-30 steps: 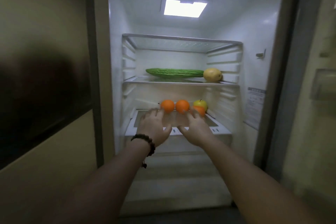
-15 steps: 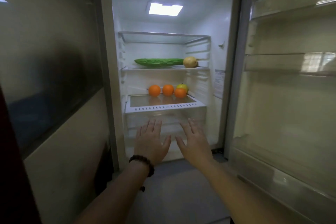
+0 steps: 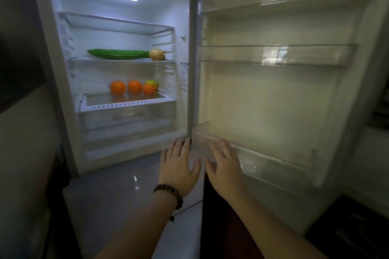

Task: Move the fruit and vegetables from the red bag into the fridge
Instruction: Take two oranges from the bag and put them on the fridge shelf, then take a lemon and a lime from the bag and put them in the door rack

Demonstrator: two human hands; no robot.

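Fridge (image 3: pixel 190 69) open, oranges (image 3: pixel 117 87) and gourd (image 3: pixel 119 54) shelved inside; below it, left hand (image 3: pixel 179 167) and right hand (image 3: pixel 224 164) spread flat, empty, apparently finished stocking.

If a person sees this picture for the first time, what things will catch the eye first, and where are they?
The lit fridge stands open at left. Three oranges and a green apple sit on the lower shelf, a long green gourd beside a yellowish fruit on the shelf above. Low in the middle, the left hand and right hand spread open, holding nothing.

Gourd (image 3: pixel 119 54) shelved above oranges (image 3: pixel 133 86)
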